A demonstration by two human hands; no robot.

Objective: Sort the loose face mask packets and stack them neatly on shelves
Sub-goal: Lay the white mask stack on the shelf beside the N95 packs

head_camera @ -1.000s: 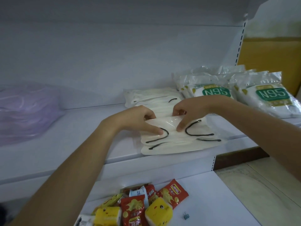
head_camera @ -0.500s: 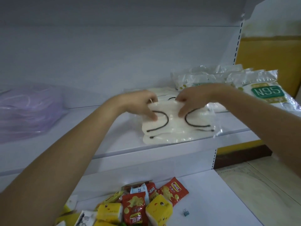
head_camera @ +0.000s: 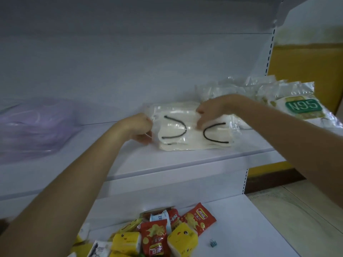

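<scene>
A small stack of clear packets holding cream face masks with black ear loops (head_camera: pixel 193 135) lies on the white middle shelf (head_camera: pixel 185 162). My left hand (head_camera: pixel 138 129) grips the stack's left edge. My right hand (head_camera: pixel 209 110) holds its upper right part, fingers curled over the top packet. More cream mask packets (head_camera: pixel 172 106) lie just behind, against the back panel. N95 mask packets (head_camera: pixel 302 106) with green labels are piled to the right, partly hidden by my right arm.
A purple plastic bag (head_camera: pixel 35 127) sits at the shelf's left end. On the lower shelf (head_camera: pixel 259 229) lies a heap of red and yellow snack packets (head_camera: pixel 163 234) and a small binder clip (head_camera: pixel 213 243). A yellow wall and floor show at the right.
Both hands have pushed the cream mask stack back from the shelf's front edge toward the packets behind. My left hand shifted from the top to the left edge.
</scene>
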